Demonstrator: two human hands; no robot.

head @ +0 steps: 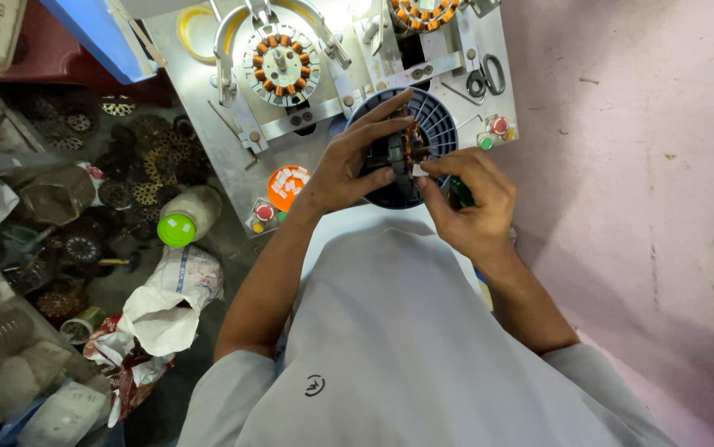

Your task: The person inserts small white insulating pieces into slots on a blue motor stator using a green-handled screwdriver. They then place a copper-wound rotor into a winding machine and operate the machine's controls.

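Gripping a dark stator [400, 151] with copper windings, the left hand [349, 165] curls around its left side, fingers spread over the top and thumb pressed below. Right hand [469, 203] pinches a small white slip [420, 170] at the stator's right edge, thumb and forefinger pressed together; a green-handled tool [460, 195] sits tucked in the same palm. Stator is held over a blue ribbed basket [440, 124], near the front edge of the metal surface [208, 132], right of its centre.

On the surface: a wound stator with orange coils [279, 64] clamped in a round fixture toward the back, a second one [423, 12] at the back right corner, partly cut off. Scissors [484, 77] lie near the right edge. Red and green buttons [492, 132] sit at the front right corner, another red one [264, 212] at the front left corner. An orange cup of white bits [287, 185] sits at the front edge, just left of the left hand.

Off the surface, left: a jar with green lid [185, 217], crumpled white bags [166, 302], a scattered pile of dark stators [137, 161] on the floor. Pink wall [639, 165] to the right.
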